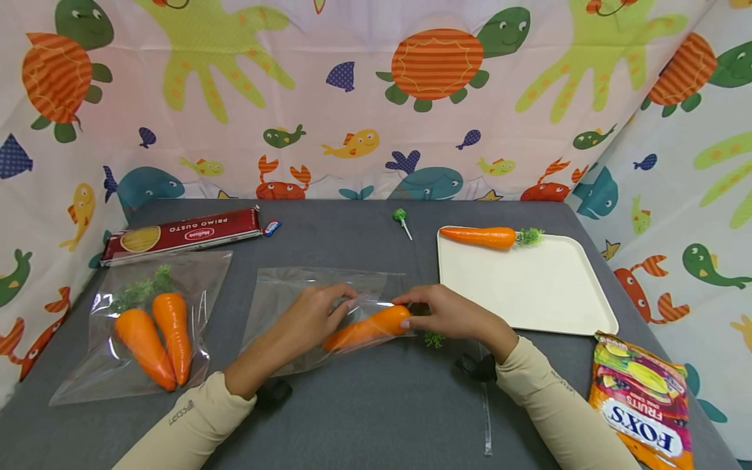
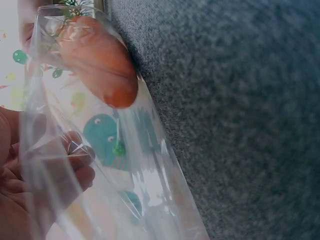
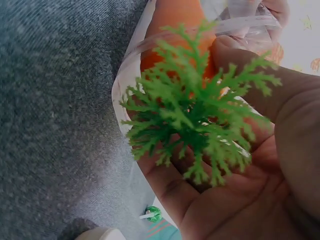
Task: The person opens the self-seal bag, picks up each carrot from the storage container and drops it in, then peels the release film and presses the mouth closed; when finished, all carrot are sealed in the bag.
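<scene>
A clear plastic bag lies on the grey table in front of me. My left hand pinches the bag's upper edge at its mouth. My right hand grips the leafy end of an orange toy carrot, whose pointed end is inside the bag. The carrot's green plastic leaves fill the right wrist view, with my fingers curled round them and the bag's rim around the orange body.
At the left lies a second clear bag with two carrots in it. A red spaghetti packet lies behind it. A cream tray with one carrot sits at the right; a sweets bag and a green lollipop are nearby.
</scene>
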### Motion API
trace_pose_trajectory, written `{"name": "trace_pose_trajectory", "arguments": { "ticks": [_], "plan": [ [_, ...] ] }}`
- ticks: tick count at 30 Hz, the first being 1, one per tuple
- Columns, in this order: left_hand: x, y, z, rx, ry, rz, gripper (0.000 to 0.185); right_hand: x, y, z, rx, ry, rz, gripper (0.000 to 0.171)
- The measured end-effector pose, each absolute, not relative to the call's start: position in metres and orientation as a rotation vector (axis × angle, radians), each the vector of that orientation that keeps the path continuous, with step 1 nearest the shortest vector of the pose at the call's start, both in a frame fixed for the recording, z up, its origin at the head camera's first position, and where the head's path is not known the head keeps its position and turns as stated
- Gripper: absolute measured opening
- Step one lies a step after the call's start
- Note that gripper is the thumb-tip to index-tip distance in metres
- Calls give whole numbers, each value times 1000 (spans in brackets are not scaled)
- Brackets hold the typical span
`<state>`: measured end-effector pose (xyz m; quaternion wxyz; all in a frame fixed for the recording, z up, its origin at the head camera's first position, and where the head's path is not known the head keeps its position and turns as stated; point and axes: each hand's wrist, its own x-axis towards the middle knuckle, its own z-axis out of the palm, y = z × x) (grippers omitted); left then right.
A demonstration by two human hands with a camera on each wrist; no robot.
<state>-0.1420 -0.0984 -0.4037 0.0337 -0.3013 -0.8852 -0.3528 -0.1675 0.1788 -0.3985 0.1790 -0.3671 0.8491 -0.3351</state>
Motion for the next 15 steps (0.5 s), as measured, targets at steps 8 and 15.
{"name": "trace_pose_trajectory", "arguments": {
  "ticks": [8, 15],
  "plan": [
    [-142, -98, -405, -926, -2719, -1081, 13, -168, 180, -400, -1053, 2333, -944, 39],
    [-141, -97, -405, -937, -2724, -1068, 13, -166, 180, -401, -1075, 2328, -920, 41]
  ]
}}
